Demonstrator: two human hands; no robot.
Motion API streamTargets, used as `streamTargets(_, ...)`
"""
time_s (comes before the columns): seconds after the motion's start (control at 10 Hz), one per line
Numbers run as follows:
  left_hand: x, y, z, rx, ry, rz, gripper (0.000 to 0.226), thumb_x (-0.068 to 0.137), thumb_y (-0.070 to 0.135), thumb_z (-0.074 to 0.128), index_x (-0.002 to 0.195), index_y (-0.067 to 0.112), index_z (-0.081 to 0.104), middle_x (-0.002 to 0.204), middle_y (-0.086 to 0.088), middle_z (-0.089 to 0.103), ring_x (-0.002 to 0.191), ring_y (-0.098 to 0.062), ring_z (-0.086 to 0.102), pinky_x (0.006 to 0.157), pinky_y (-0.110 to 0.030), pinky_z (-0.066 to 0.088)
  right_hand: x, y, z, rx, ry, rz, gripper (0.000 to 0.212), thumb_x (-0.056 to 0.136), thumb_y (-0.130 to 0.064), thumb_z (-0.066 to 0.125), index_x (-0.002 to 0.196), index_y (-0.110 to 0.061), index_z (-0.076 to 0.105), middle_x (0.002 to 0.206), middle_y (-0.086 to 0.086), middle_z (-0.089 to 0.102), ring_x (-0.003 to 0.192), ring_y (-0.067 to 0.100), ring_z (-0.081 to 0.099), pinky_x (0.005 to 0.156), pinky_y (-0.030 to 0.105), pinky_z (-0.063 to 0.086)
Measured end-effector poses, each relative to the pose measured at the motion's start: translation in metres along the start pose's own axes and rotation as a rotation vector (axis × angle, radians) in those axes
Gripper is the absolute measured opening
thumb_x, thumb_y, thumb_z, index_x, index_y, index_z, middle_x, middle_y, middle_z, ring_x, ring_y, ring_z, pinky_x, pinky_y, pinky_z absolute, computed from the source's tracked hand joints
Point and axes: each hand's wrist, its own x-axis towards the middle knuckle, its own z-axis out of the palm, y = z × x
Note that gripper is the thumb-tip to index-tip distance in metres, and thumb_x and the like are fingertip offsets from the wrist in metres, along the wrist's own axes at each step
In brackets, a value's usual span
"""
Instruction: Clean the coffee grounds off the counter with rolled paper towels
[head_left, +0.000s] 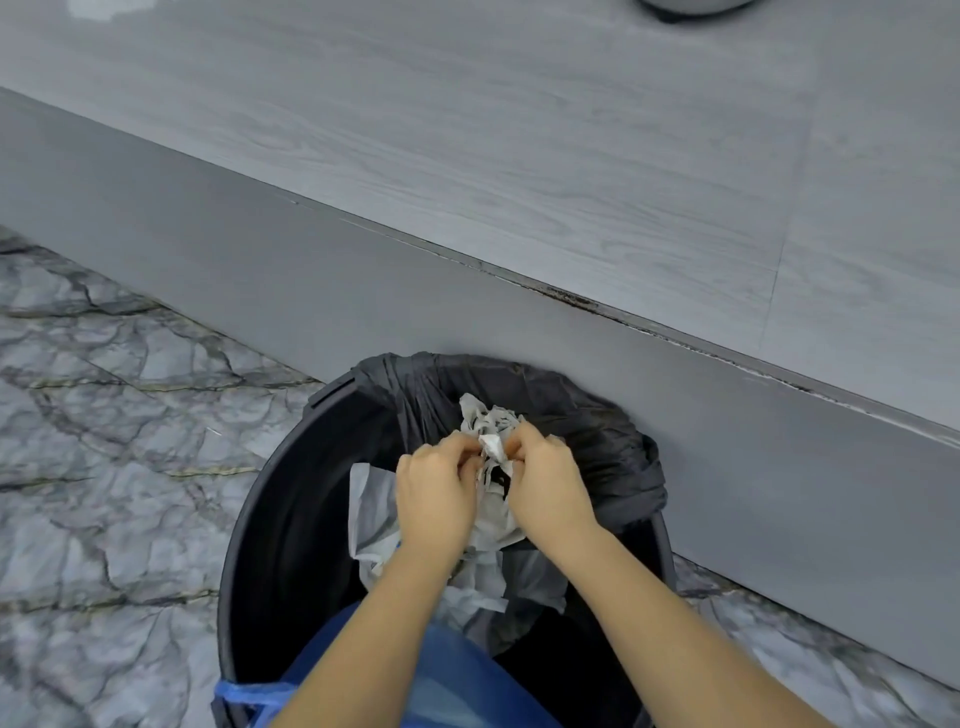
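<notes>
A crumpled white paper towel (491, 431), stained with dark coffee grounds, hangs over the open black trash bin (270, 519). My left hand (434, 493) and my right hand (548, 491) both pinch it at the top, fingers closed, thumbs nearly touching. More of the towel droops below my hands into the bin. The grey wood-grain counter (519, 145) runs across the upper half of the view, and no grounds show on the part I can see.
The bin has a black liner (613, 441) bunched at its far rim and stands against the counter's grey side panel (260, 270). A blue bag (447, 680) lies below my forearms. Marble floor (104, 493) spreads left. A dark round object (691, 8) sits at the counter's far edge.
</notes>
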Motion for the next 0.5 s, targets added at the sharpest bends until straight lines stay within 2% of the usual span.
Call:
streamTargets(0.1,-0.003,0.001,0.008,0.071,-0.015,0.003,0.02,0.085,0.006,0.068,0.09,0.025,0.066,0.071,0.01,0.068,0.066,-0.015,0.059,0.075,-0.037,0.046,-0.004,0.005,0.003,-0.168,0.039,-0.082,0.029,0.087,0.001,0.052,0.105,-0.018,0.062,0.099,0.001,0.062,0.096,0.02,0.049,0.08,0.03,0.044)
streamTargets(0.2,-0.003,0.003,0.011,0.157,-0.045,0.003,0.032,0.086,-0.004,0.055,0.099,0.024,0.06,0.085,0.008,0.069,0.078,-0.018,0.058,0.078,-0.031,0.035,-0.008,0.01,0.003,-0.335,0.118,-0.143,0.026,0.085,-0.01,0.059,0.108,-0.019,0.068,0.114,-0.001,0.062,0.104,0.022,0.049,0.084,0.034,0.042)
streamTargets(0.3,-0.009,0.006,0.01,0.192,-0.079,0.027,0.046,0.08,-0.012,0.048,0.109,0.022,0.055,0.104,0.006,0.067,0.089,-0.018,0.055,0.081,-0.029,0.034,-0.021,0.014,0.002,-0.405,0.211,-0.178,0.035,0.093,-0.029,0.05,0.124,-0.016,0.061,0.13,0.005,0.055,0.112,0.025,0.05,0.085,0.038,0.045)
streamTargets(0.4,-0.011,0.011,0.004,0.203,-0.075,0.063,0.055,0.078,-0.01,0.046,0.117,0.029,0.049,0.117,0.011,0.059,0.103,-0.014,0.049,0.089,-0.027,0.032,-0.035,0.014,-0.012,-0.378,0.245,-0.198,0.052,0.098,-0.038,0.027,0.139,-0.015,0.047,0.143,0.005,0.045,0.122,0.023,0.046,0.09,0.037,0.046)
streamTargets(0.5,-0.029,0.018,-0.009,0.119,-0.001,0.047,0.06,0.076,-0.009,0.049,0.123,0.028,0.049,0.123,0.011,0.056,0.112,-0.013,0.046,0.096,-0.031,0.033,-0.063,0.018,-0.02,-0.29,0.276,-0.181,0.053,0.095,-0.039,0.028,0.143,-0.02,0.04,0.145,0.003,0.042,0.126,0.021,0.042,0.097,0.037,0.044)
